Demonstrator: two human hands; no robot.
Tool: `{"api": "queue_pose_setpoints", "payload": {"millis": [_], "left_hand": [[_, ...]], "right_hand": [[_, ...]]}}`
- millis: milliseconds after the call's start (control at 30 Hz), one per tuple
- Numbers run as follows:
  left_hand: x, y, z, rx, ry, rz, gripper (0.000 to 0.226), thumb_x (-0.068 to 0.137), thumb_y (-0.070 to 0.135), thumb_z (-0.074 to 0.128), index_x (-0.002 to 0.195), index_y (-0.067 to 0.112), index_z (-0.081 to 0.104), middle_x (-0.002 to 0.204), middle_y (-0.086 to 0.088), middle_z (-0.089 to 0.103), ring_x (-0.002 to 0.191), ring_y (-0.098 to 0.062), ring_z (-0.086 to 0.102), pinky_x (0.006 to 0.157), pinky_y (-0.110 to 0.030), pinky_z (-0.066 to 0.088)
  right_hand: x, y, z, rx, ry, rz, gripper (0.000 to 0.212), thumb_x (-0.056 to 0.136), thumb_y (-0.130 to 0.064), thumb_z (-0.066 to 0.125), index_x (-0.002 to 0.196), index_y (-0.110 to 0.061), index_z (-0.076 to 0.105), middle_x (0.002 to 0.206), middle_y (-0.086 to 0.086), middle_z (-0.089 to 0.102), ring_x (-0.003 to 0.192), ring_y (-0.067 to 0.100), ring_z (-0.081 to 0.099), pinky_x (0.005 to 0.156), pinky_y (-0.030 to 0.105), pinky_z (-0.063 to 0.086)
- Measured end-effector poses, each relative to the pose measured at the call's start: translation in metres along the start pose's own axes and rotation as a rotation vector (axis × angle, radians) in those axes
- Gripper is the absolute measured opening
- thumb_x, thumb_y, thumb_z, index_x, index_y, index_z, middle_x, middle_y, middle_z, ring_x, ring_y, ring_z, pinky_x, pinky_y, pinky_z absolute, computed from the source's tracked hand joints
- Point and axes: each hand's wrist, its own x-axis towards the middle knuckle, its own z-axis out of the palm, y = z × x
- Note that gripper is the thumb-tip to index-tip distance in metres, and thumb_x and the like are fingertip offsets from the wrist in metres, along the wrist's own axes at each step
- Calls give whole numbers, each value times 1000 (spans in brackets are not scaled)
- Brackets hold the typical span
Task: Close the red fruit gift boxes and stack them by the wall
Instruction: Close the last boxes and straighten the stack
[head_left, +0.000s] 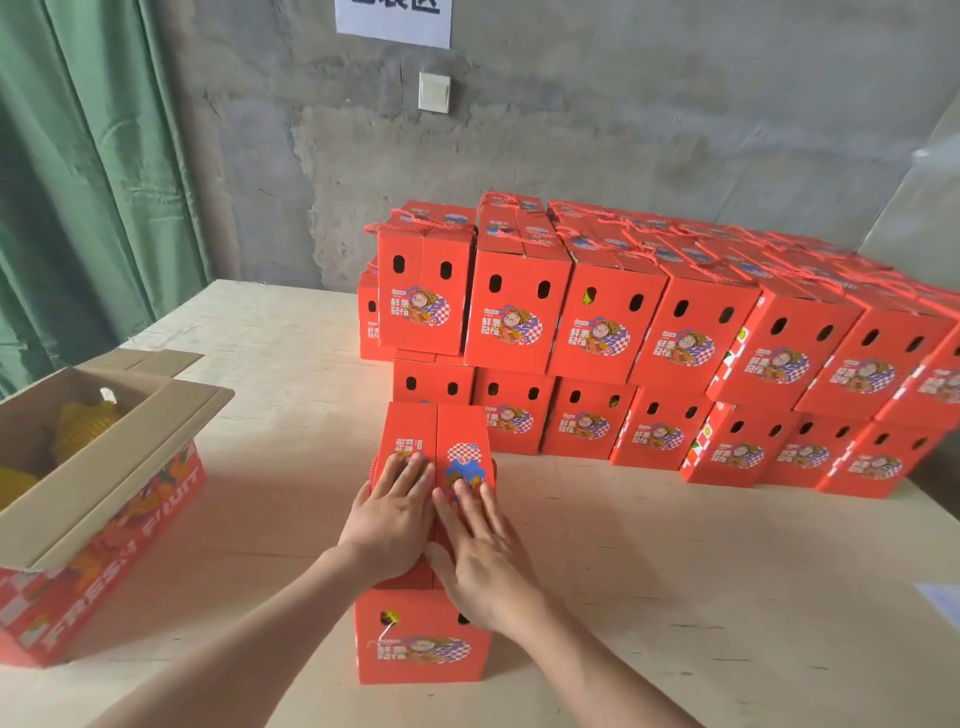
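Left grip (395, 512) and right grip (480, 545) flat, fingers straight, holding nothing, pressing the flaps. Pale wood worktop (675, 571); two-tier stack (675, 338) of rope-handled card boxes at 1 o'clock by the wall; red box (421, 644) at 6 o'clock. Step looks like closing. Next probably: lock flaps, lift level.

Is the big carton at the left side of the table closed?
No, the carton has its brown flaps folded open, and yellow fruit in net sleeves shows inside it.

Flat, palms down: left hand (393, 519), right hand (479, 552)
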Motion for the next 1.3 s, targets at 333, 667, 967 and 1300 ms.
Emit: {"api": "queue_pose_setpoints", "payload": {"millis": [333,667,967,1300], "left_hand": [[-31,-29,2,-1306,153,-1090,61,95,46,45,137,0,43,141,-22,43,126,-39,41,112,-52,23],[-13,-19,-12,-1560,135,-794,22,97,28,52,89,8,61,86,-16,61,75,-28,59,73,-39,51],[6,15,-96,-556,426,47,23,94,2,44,79,-1,61,83,-12,63,79,-25,55,70,-31,39],[-19,-3,-102,-388,431,442,27,89,26,50,87,11,72,90,0,69,90,-17,61,87,-29,45]], "right_hand": [[-24,14,30,1397,240,939,42,99,-40,42,92,-5,64,103,19,66,91,28,62,78,33,46],[23,1,-34,1413,272,770,27,95,-26,57,115,-10,63,113,11,67,101,24,64,87,39,52],[46,-57,-122,1049,179,218,24,94,-6,48,74,-8,61,78,9,65,65,15,60,57,14,44],[48,-55,-141,1114,-247,343,18,91,-18,55,77,-9,62,57,4,64,57,19,64,62,27,52]]}}
